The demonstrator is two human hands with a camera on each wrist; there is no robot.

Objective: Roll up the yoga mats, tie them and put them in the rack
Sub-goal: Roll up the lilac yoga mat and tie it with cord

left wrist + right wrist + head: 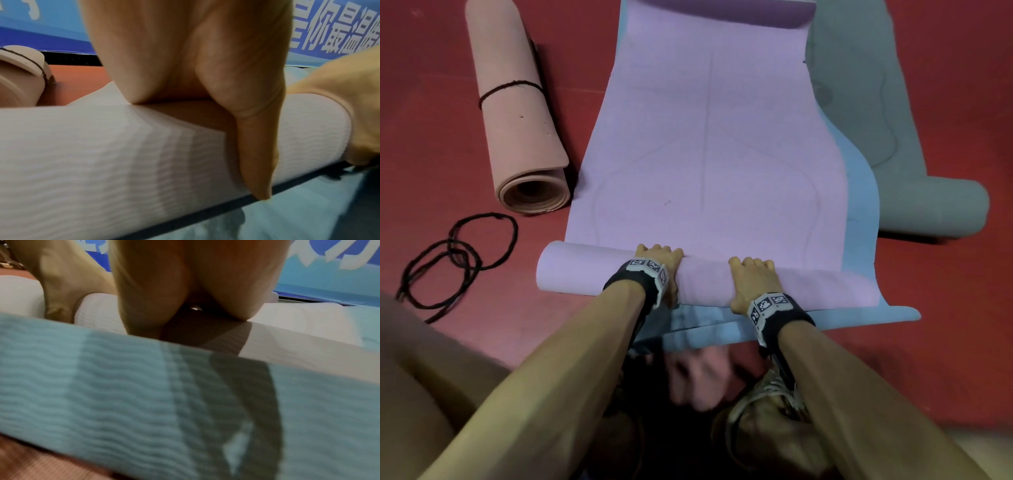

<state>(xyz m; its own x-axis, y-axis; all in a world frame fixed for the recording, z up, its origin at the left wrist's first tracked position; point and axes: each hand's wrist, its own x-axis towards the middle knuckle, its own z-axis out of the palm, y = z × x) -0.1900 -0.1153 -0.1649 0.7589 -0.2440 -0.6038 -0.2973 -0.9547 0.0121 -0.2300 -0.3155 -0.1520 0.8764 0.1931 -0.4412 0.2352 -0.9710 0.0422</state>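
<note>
Rolling | lilac mat [705,144] roll's long axis is being clamped crosswise by left hand [666,270], right hand [753,281] | unrolled length ahead of roll

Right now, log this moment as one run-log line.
step: rolling | lilac mat: near end rolled | left hand, right hand: gripping roll | pink mat: tied | loose cords: floor

"最温" on blue banner [337,32]

Both arms reach forward; left hand [662,263] and right hand [753,279] lie palm-down, fingers curled over, thumbs behind.
</note>
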